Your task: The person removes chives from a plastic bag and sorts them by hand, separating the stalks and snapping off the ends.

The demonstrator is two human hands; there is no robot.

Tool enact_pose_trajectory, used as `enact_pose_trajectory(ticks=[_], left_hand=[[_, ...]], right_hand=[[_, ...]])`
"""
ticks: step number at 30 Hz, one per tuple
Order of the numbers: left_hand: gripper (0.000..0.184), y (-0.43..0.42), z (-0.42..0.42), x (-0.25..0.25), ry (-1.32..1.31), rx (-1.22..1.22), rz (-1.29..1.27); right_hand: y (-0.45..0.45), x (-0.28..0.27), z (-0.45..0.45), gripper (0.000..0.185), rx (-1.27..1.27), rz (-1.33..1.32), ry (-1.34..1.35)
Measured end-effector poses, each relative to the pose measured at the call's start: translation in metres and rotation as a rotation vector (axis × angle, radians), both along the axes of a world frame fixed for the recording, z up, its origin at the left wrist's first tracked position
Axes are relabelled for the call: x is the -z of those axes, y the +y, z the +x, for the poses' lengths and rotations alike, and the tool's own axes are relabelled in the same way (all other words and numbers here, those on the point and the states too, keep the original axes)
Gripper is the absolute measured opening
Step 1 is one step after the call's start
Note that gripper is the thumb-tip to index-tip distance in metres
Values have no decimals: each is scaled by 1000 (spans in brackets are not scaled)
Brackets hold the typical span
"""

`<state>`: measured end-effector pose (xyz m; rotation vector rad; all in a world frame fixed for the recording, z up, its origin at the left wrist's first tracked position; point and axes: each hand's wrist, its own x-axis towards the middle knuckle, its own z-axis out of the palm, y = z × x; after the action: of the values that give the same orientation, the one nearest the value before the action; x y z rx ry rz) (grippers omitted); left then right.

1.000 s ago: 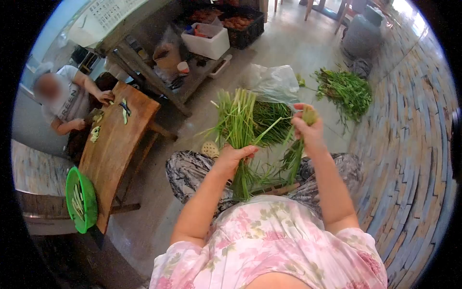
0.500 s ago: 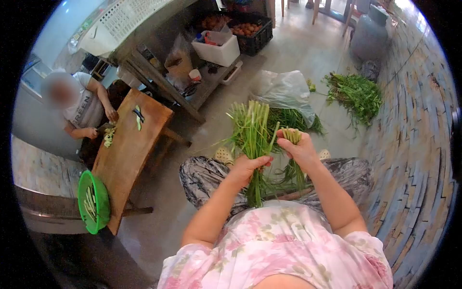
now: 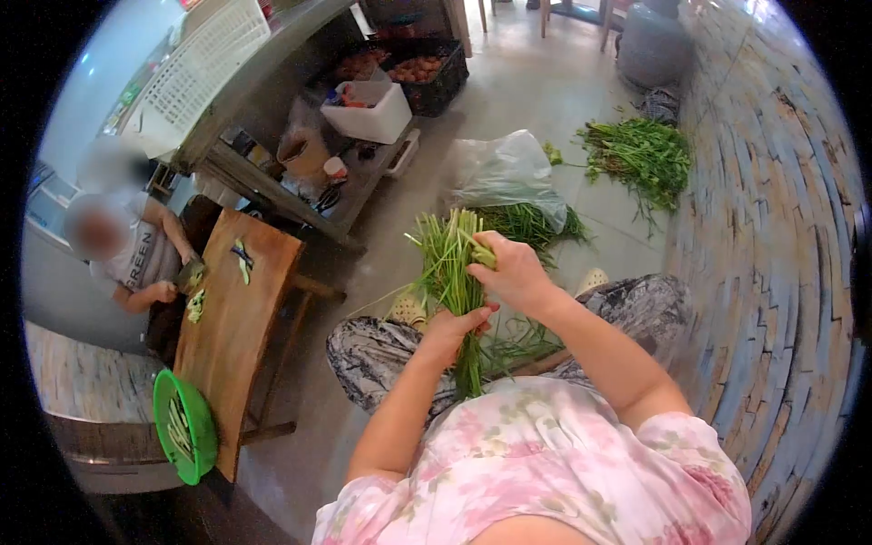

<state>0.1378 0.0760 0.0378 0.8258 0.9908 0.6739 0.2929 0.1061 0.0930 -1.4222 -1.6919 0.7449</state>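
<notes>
My left hand point(image 3: 459, 329) is wrapped round the lower part of a thick bunch of long-stemmed greens point(image 3: 447, 259), its pale cut ends pointing up and away from me. Against the bunch's right side, my right hand point(image 3: 513, 272) grips a smaller handful of the same stems point(image 3: 481, 252), their ends showing past the fingers. Below the hands, loose blades of green point(image 3: 518, 345) hang over my lap. Just beyond, more long greens point(image 3: 531, 227) lie on the floor, partly under a clear plastic bag point(image 3: 509, 173).
A leafy heap of greens point(image 3: 636, 159) lies by the wall, near a gas cylinder point(image 3: 649, 50). At left, a person point(image 3: 150, 250) cuts vegetables with a knife on a wooden bench point(image 3: 236, 318). A green basket point(image 3: 207, 436) stands at its near end. A shelf holds a white box point(image 3: 368, 113).
My right hand has moved left with its handful, from beside the bunch to against it. The bunch has shifted slightly left and down. The whole view has also turned a little.
</notes>
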Motion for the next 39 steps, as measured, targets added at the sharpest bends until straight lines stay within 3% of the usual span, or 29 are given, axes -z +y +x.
enact_pose_trajectory(ticks=[1, 4, 15, 20, 26, 30, 35, 38, 39], left_hand=[[30, 0, 1, -2, 13, 9, 25], [31, -3, -1, 1, 73, 26, 42], [36, -7, -24, 5, -10, 8, -46], [35, -7, -35, 7, 70, -26, -18], [32, -1, -54, 7, -33, -213, 4], [34, 6, -77, 9, -57, -381, 28], [34, 20, -104, 2, -449, -796, 67], [31, 18, -92, -14, -404, -823, 116], [25, 19, -90, -8, -247, -755, 99]], right_hand=[[3, 9, -1, 17, 14, 93, -145], [6, 18, 6, 17, -9, 107, -246], [20, 8, 59, 13, 356, 177, -181], [20, 23, 93, 12, 496, 144, 47], [5, 32, 112, 10, 584, -13, 276], [-3, 55, 118, 6, 543, -24, 570], [-7, 49, 106, 6, 406, -166, 890], [-10, 42, 91, 8, 271, -266, 1011], [-11, 40, 85, 8, 230, -299, 1040]])
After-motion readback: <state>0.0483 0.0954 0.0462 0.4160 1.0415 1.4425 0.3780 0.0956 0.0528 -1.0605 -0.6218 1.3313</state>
